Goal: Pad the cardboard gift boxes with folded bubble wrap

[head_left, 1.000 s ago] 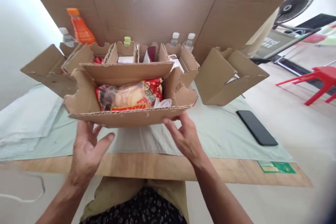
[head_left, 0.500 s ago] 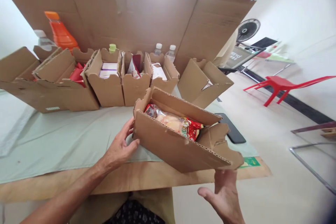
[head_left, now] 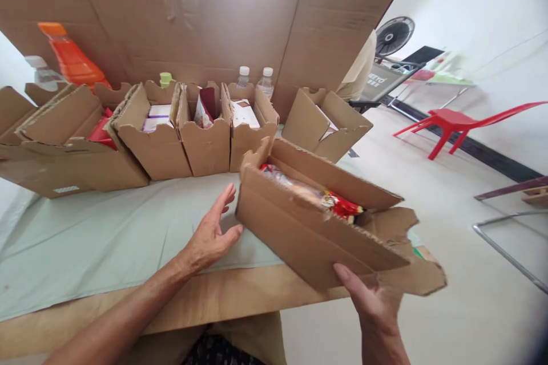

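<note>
A long open-topped cardboard box (head_left: pixel 295 239) stands at a slant over the front right of the table. Inside it lies a snack packet (head_left: pixel 342 205) with red ends and a clear middle, blurred a little. My right hand (head_left: pixel 377 302) grips the box's near right end, its thumb on the near wall and the fingers hidden beneath. Just left of the box, my left hand (head_left: pixel 214 234) is open, thumb and fingers apart, with nothing in it.
Several cardboard boxes (head_left: pixel 156 151) with packets stand in a row behind. Another box (head_left: pixel 331 125) is angled at the right. Bottles, one orange (head_left: pixel 75 60), stand before a tall cardboard panel (head_left: pixel 222 17). A red chair (head_left: pixel 454 120) is on the floor at right.
The box has shifted to the right and now covers the dark phone-like slab. My right thumb has come onto its near wall. My left hand has parted from its left end.
</note>
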A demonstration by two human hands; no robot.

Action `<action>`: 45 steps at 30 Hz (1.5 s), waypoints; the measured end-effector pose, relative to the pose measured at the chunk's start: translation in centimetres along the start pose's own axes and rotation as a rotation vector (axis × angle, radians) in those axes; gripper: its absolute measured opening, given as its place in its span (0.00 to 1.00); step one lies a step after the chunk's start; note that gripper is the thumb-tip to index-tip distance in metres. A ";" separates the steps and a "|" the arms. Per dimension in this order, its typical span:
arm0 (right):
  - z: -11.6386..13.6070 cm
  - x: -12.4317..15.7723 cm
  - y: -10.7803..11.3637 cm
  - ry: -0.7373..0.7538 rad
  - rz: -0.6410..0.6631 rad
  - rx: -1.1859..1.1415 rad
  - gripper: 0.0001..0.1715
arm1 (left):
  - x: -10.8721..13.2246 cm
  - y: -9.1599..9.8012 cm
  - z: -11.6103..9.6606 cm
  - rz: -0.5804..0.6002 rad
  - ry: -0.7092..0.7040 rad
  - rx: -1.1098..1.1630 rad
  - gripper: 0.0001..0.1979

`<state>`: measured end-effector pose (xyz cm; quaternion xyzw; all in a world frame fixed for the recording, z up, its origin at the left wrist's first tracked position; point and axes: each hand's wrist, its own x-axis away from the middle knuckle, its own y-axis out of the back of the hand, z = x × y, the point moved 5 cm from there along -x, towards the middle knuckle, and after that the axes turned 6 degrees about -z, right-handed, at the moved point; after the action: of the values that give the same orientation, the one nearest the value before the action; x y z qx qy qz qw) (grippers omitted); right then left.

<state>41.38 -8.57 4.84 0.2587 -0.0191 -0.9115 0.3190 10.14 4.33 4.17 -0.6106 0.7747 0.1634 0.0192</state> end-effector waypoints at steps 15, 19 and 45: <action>3.3 -1.8 -5.9 0.211 -0.232 0.048 0.56 | 1.4 -2.3 2.5 0.128 -0.207 -0.454 0.28; 3.9 -2.1 -7.6 0.255 -0.235 0.109 0.58 | 1.5 -2.4 2.5 0.127 -0.224 -0.447 0.27; 3.8 -7.8 -14.9 0.272 -0.060 0.343 0.61 | 1.9 -2.9 1.7 0.092 -0.371 -0.564 0.22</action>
<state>36.17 7.36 8.74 0.4305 -0.1231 -0.8606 0.2427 12.09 2.43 1.42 -0.5162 0.7090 0.4801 -0.0173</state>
